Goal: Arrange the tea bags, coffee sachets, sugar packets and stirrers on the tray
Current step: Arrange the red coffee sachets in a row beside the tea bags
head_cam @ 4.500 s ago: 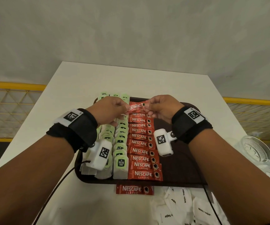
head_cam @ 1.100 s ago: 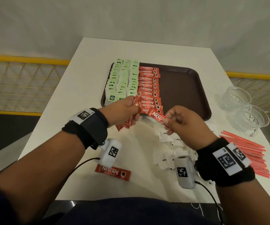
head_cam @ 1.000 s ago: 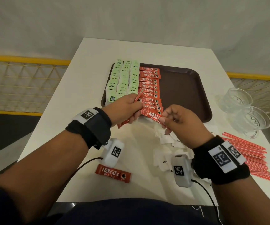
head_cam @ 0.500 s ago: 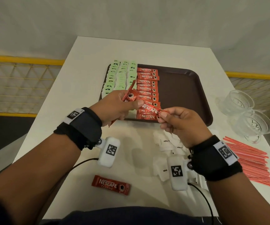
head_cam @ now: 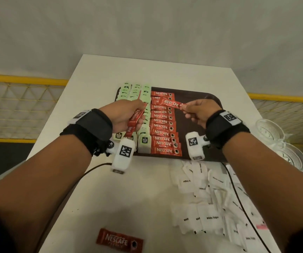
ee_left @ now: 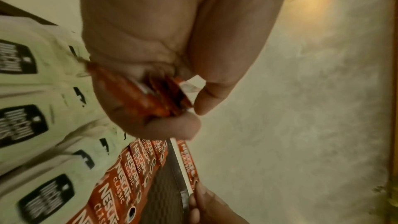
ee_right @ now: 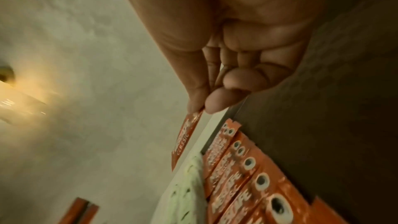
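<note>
A dark brown tray [head_cam: 201, 99] holds rows of pale green tea bags [head_cam: 144, 141] on its left and a column of red coffee sachets [head_cam: 163, 128] beside them. My left hand [head_cam: 127, 115] grips a small bundle of red sachets [head_cam: 135, 119] over the tea bags, also seen in the left wrist view as the bundle [ee_left: 150, 98]. My right hand [head_cam: 198, 111] pinches one end of a single red sachet [head_cam: 170, 103], held over the far end of the sachet column. The right wrist view shows that sachet [ee_right: 185, 135] hanging from thumb and forefinger.
White sugar packets [head_cam: 207, 198] lie scattered on the white table [head_cam: 110, 198] in front of the tray. One loose red sachet [head_cam: 119, 241] lies near the table's front edge. Glass bowls [head_cam: 282, 143] stand at the right. A yellow railing [head_cam: 19, 79] runs behind.
Both hands have moved forward over the tray. The right hand has drawn one sachet away from the left hand's bundle and carried it to the far end of the sachet column.
</note>
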Demonstrator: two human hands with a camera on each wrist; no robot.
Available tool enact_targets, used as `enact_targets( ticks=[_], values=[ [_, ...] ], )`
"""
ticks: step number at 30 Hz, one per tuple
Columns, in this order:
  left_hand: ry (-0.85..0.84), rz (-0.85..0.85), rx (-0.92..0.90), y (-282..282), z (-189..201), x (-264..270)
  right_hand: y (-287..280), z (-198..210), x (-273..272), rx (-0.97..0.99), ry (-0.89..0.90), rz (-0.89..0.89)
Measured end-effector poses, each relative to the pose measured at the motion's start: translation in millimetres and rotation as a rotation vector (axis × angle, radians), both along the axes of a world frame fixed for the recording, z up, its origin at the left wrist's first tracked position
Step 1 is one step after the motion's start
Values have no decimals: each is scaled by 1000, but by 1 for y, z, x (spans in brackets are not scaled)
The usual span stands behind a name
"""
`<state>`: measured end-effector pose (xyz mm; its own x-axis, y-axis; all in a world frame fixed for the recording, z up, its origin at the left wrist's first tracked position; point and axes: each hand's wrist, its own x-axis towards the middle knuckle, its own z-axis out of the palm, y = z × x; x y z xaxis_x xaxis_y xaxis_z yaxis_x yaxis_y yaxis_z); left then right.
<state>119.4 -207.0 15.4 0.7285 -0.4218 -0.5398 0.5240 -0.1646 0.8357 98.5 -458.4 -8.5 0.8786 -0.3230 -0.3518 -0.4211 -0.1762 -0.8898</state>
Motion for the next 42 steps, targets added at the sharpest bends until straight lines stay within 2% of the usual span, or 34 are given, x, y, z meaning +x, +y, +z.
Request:
enact_targets(
  ticks=[4,8,14,19,22,25,27,30,34,38,42],
  values=[
    [-7,-13,-9,1,-1,15,2,-7,30,-216,183,118],
    [-40,4,-64,4,-9,26,9,-11,52,-328,314,186],
    [-82,8,-12,12,-23,29,12,-14,73,-449,439,261],
    [-162,5,11,13,-31,31,15,-15,76,-510,477,263],
    [-278,-54,48,11,-33,32,18,-8,69,-625,316,270],
    [-372,-96,81,7,-34,31,30,4,56,-466,26,264],
    [-439,-107,129,3,-34,31,37,11,50,-351,-34,374],
    [-530,-108,170,-1,-33,32,40,16,44,-196,-25,513],
    [-565,-85,149,-4,-31,32,26,14,37,32,5,496],
    [-602,-62,137,-11,-28,32,19,13,32,-3,36,513],
    [-550,-3,143,-14,-28,37,7,8,34,-46,71,397]
  ],
)
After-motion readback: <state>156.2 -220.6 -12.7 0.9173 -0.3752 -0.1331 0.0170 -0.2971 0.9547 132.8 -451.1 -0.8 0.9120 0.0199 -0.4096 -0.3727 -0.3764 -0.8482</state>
